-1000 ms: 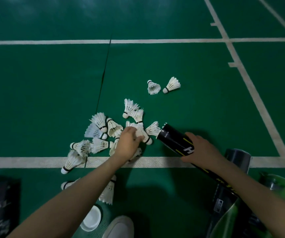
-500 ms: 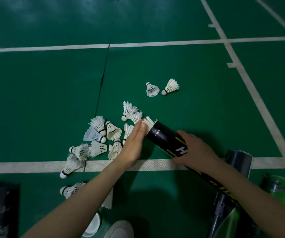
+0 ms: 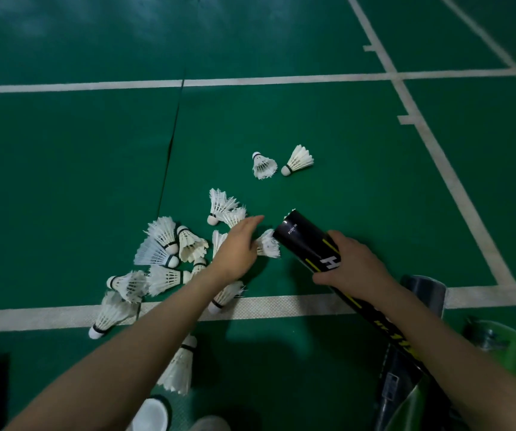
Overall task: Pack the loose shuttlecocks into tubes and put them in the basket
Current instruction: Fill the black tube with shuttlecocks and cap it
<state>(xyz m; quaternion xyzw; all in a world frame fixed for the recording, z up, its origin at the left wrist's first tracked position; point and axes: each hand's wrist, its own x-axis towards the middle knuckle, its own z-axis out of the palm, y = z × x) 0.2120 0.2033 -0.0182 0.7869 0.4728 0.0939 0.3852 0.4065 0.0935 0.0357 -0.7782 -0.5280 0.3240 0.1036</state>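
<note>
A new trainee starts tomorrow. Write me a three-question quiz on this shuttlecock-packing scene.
1. True or false: the right hand grips the black tube.
2. How many shuttlecocks lie apart, beyond the main pile? A one; B two; C five.
3. Fill in: the print near the tube's mouth reads "PUSH ___".
Key: 1 true; 2 B; 3 IN.

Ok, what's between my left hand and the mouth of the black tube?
One white shuttlecock, seen in the head view; it lies right beside the left hand and at the black tube mouth.
</note>
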